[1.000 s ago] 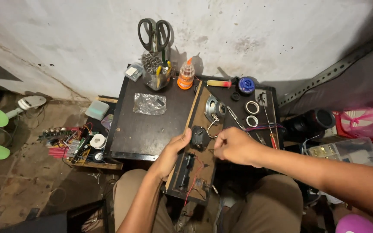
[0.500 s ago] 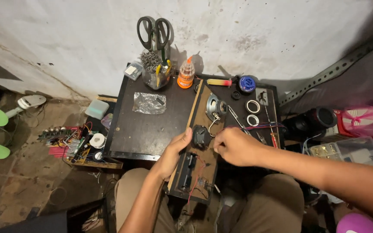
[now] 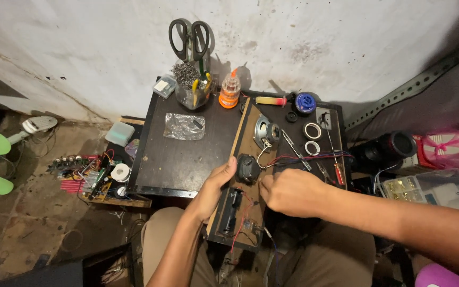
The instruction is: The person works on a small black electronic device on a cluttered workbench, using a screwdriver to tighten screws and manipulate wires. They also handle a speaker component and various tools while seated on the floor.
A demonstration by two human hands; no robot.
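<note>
Wooden speaker board held over the lap.
Its long axis runs from the lap toward the wall; left hand grips its left edge, right hand closes, fist-like, by the lower speaker.

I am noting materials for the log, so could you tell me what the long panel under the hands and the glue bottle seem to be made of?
Panel: looks like brown fibreboard or thin wood, matte, with a dark frame at its edge. Glue bottle: probably plastic, glossy orange with a pale nozzle.
</note>
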